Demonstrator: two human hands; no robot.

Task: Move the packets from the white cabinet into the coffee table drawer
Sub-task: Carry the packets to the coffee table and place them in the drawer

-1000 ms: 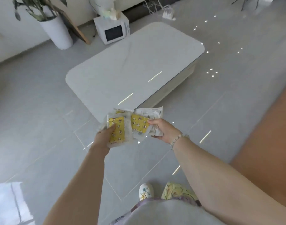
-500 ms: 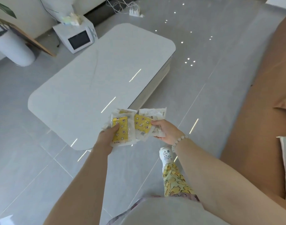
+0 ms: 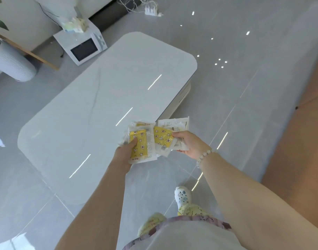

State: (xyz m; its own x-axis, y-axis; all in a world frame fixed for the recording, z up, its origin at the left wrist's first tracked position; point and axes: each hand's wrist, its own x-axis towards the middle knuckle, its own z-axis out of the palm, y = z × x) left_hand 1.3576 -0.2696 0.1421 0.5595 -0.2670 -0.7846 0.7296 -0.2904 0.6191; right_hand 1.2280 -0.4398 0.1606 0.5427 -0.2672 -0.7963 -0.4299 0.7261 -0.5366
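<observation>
I hold a fan of clear packets with yellow patterned contents in front of me. My left hand (image 3: pixel 124 154) grips the left packets (image 3: pixel 140 143) with its thumb on top. My right hand (image 3: pixel 188 143) pinches the right packets (image 3: pixel 163 138), together with a white printed packet (image 3: pixel 178 123) behind them. The packets hover over the near right edge of the white coffee table (image 3: pixel 93 109). The table's pale side (image 3: pixel 179 100) shows under the top at the right; no open drawer is visible. The white cabinet is out of view.
A white microwave (image 3: pixel 82 47) with tissues on top sits on the floor beyond the table. A ribbed white cylinder (image 3: pixel 11 67) stands at far left. A power strip with cables (image 3: pixel 151 9) lies at the back. A brown sofa (image 3: pixel 299 141) runs along the right.
I have walked closer to the table and along its right side; it now fills the left of the view. Both hands keep the same hold on the packets.
</observation>
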